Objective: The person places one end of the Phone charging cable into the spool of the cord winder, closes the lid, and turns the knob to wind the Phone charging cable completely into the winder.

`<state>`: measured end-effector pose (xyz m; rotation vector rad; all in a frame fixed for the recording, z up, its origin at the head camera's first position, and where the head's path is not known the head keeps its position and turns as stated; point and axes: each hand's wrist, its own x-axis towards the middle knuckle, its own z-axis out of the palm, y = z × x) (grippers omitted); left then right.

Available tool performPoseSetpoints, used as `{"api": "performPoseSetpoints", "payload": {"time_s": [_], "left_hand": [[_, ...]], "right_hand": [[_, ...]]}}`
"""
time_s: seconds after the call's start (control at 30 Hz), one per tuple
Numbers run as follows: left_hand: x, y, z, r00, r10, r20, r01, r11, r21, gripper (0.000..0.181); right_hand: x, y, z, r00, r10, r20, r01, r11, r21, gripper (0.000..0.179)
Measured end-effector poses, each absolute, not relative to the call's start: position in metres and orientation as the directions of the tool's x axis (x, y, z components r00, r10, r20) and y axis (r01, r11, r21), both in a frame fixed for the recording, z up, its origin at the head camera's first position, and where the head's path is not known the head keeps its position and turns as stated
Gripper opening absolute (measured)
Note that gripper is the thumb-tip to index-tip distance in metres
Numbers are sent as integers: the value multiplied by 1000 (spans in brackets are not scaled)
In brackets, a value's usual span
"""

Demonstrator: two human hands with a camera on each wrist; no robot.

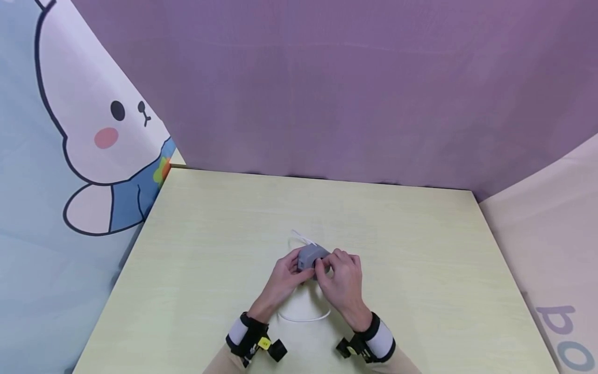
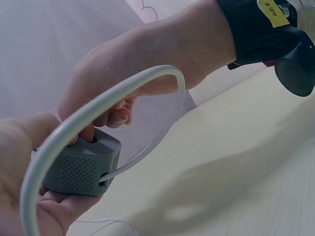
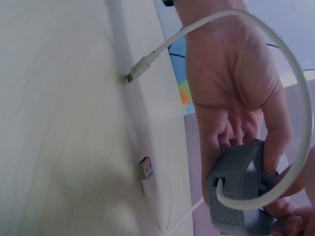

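Note:
A grey cable winder [image 1: 309,255] with textured sides [image 2: 78,172] is held off the table between both hands. My left hand [image 1: 286,272] grips its body, thumb on one side and fingers beneath. The right hand [image 1: 343,275] has its thumb and finger at a round opening in the winder's top; in the left wrist view a fingertip sits in that opening. A white charging cable [image 2: 106,101] leaves a slot in the winder's side and loops out. In the right wrist view its small plug [image 3: 141,68] and a USB plug with red inside [image 3: 146,169] show.
The pale wooden table [image 1: 224,208] lies beneath the hands. A purple curtain [image 1: 327,93] stands behind it, a blue cloth with a cartoon animal [image 1: 93,104] at left and a pale lettered cloth [image 1: 551,234] at right. Each wrist wears a strapped camera [image 1: 277,350].

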<state>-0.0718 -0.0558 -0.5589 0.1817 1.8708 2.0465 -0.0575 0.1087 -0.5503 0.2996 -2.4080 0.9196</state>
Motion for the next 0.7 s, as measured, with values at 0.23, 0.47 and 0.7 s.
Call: {"api": "performPoseSetpoints", "payload": {"time_s": [0.23, 0.47, 0.7], "left_hand": [[-72, -56, -560, -932, 338, -130, -161, -67, 985, 58], [-73, -56, -561, -941, 314, -128, -151, -50, 987, 58], [-75, -59, -560, -946, 296, -132, -146, -24, 989, 59]], "right_hand": [[-57, 105, -551, -865, 59, 499, -326, 691, -645, 21], [-57, 105, -552, -867, 56, 496, -338, 666, -665, 21], [-61, 116, -557, -785, -99, 612, -495, 694, -523, 15]]}}
